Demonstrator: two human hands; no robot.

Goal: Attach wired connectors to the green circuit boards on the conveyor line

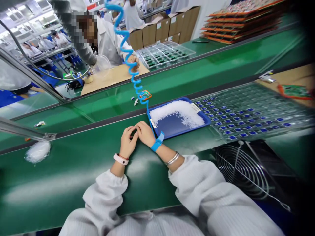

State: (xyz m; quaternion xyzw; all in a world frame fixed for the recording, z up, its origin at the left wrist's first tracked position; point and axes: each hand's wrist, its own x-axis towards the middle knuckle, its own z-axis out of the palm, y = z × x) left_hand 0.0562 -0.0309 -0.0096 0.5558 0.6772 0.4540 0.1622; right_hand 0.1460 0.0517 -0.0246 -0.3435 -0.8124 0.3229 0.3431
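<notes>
A shallow blue tray (pixel 168 128) lies on the green worktop (pixel 73 186), with white pellets (pixel 176 109) heaped along its far and right sides and its blue bottom bare towards the near left. The left hand (pixel 127 141) and right hand (pixel 145 133) meet just left of the blue tray's near-left corner, the right one nearer to it. Their fingers are bent and come together at the tips, while a gap shows between the left thumb and the fingers beside it; whether anything small is held between them, I cannot tell.

A blue strap (pixel 157 142) circles the right wrist, close to that same corner, and silver bangles (pixel 173 158) sit higher on the arm. The left wrist wears a pale pink band (pixel 120 159). A coiled blue cord (pixel 126 49) descends from above to the blue tray's left edge.

Immediately right of the blue tray is a clear compartmented tray (pixel 214 130) with rows of small blue pieces (pixel 230 126); nearer than that stands a round wire grille (pixel 242 170). Beyond the blue tray, a small orange-edged circuit board (pixel 146 94) lies beside the cord. Farther beyond, a co-worker in white (pixel 109 41) sits across the line.
</notes>
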